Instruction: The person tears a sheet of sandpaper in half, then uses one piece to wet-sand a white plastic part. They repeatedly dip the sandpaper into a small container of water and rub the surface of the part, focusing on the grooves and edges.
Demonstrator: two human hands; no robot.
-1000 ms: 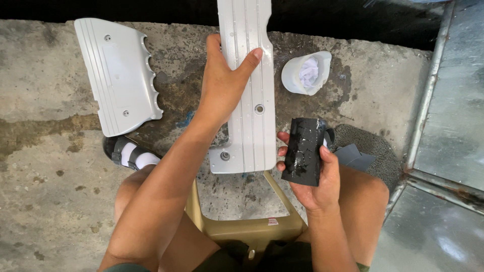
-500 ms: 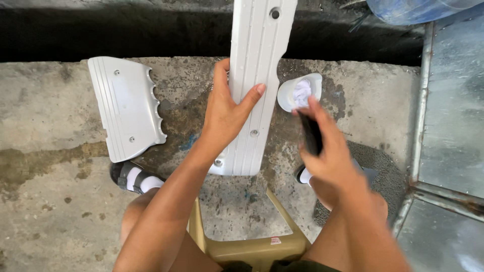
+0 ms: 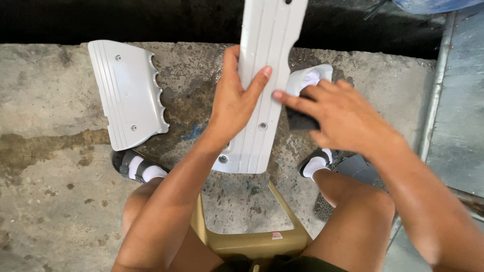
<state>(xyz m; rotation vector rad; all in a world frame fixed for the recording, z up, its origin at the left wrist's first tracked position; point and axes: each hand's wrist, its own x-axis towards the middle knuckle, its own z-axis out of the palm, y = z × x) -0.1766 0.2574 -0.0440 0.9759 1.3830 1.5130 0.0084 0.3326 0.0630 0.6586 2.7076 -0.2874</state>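
Observation:
My left hand (image 3: 234,108) grips a long pale grey plastic panel (image 3: 267,50) that stands on end on the concrete, thumb across its ribbed face. A black pad (image 3: 301,122) is in my right hand (image 3: 343,118), which presses it against the panel's right edge with the index finger stretched toward the panel. Just behind my right fingers sits a small white cup (image 3: 308,76), partly hidden by them.
A second grey panel (image 3: 128,93) with a scalloped edge lies flat at left. I sit on a tan plastic stool (image 3: 252,242), sandalled feet either side. A dark channel (image 3: 126,20) runs along the top, a metal sheet (image 3: 459,100) at right, a grey sheet scrap (image 3: 359,168) by my right foot.
My right hand rose from near my lap with the black pad and now presses it to the panel's right edge. The left hand kept its hold on the panel.

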